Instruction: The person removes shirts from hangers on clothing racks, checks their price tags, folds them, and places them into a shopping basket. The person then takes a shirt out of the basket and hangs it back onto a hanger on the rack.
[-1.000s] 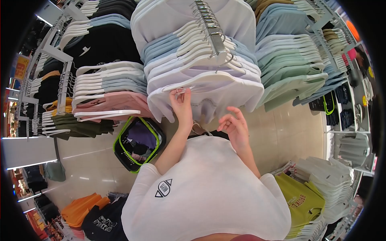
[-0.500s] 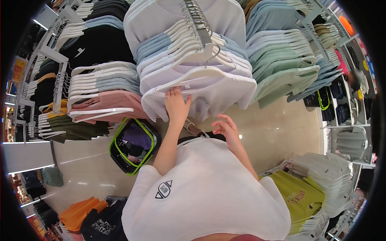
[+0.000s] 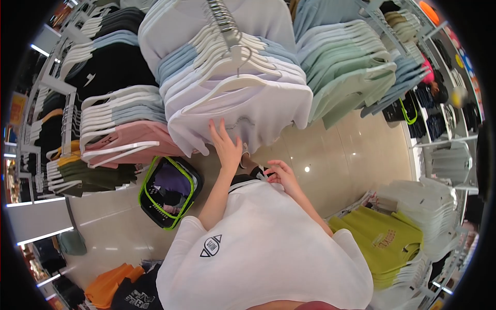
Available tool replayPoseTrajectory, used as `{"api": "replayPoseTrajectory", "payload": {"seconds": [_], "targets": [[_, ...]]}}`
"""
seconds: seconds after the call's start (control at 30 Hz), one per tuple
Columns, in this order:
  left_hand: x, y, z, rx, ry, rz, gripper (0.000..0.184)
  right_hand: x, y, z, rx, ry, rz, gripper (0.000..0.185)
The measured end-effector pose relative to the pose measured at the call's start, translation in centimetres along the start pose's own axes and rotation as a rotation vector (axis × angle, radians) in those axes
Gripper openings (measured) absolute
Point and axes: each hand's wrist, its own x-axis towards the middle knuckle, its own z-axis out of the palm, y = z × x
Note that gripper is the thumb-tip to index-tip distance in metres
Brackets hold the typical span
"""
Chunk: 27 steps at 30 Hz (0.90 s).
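My left hand (image 3: pixel 227 150) is open, its fingers spread against or just in front of the lower front of a pale white-lilac shirt (image 3: pixel 276 106). This shirt hangs on a white hanger (image 3: pixel 225 85) at the near end of a metal rail (image 3: pixel 219 20). Behind it, pale shirts and light blue ones hang closely packed. Lower and to the right, my right hand (image 3: pixel 283 174) is held in front of my waist, fingers loosely bent and apart, with nothing visible in it.
A black shopping basket (image 3: pixel 194 194) with green handles stands on the floor at left, holding purple and dark cloth. Pink shirts (image 3: pixel 137 137) hang above it, green shirts (image 3: pixel 356 85) at right. A yellow-green shirt (image 3: pixel 380 237) hangs behind me at right.
My left hand has moved down from the shirt's neckline to its lower front. My right hand has shifted left and down, its fingers bending more. The view has tilted slightly.
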Motion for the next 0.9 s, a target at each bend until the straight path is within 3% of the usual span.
{"api": "replayPoseTrajectory", "payload": {"seconds": [0.23,0.3,0.4,0.43,0.5,0.6,0.73,0.8,0.9], "targets": [[-4.0,-2.3,8.7,-0.234,-0.310,-0.089,0.070,-2.5,0.3,-2.3,0.130,0.163,-0.050,0.024],[-4.0,-2.4,11.1,-0.311,-0.623,-0.331,0.071,-2.7,0.5,-3.0,0.186,0.226,-0.058,0.024],[-3.6,-2.7,15.3,-0.296,-0.730,-0.375,0.079,-2.5,0.6,-4.4,0.223,0.260,-0.070,0.023],[-3.4,-2.7,16.8,-0.293,-0.741,-0.366,0.079,-2.5,0.6,-4.8,0.233,0.270,-0.073,0.023],[-2.8,-2.4,19.8,-0.347,-0.729,-0.622,0.091,-2.5,0.3,-5.9,0.237,0.246,-0.095,0.025],[-2.0,-2.6,23.8,-0.305,-0.851,-0.700,0.100,-2.8,-0.7,-7.5,0.256,0.278,-0.118,0.025],[-3.1,-3.4,29.5,-0.102,-0.761,-0.842,0.102,-3.2,-2.4,-11.5,0.270,0.330,-0.153,0.025],[-3.3,-3.8,30.9,-0.071,-0.820,-1.062,0.104,-3.5,-3.5,-14.0,0.281,0.376,-0.172,0.026],[-3.0,-2.7,30.6,0.029,-0.777,-1.077,0.100,-4.2,-5.5,-16.8,0.279,0.430,-0.191,0.025]]}}
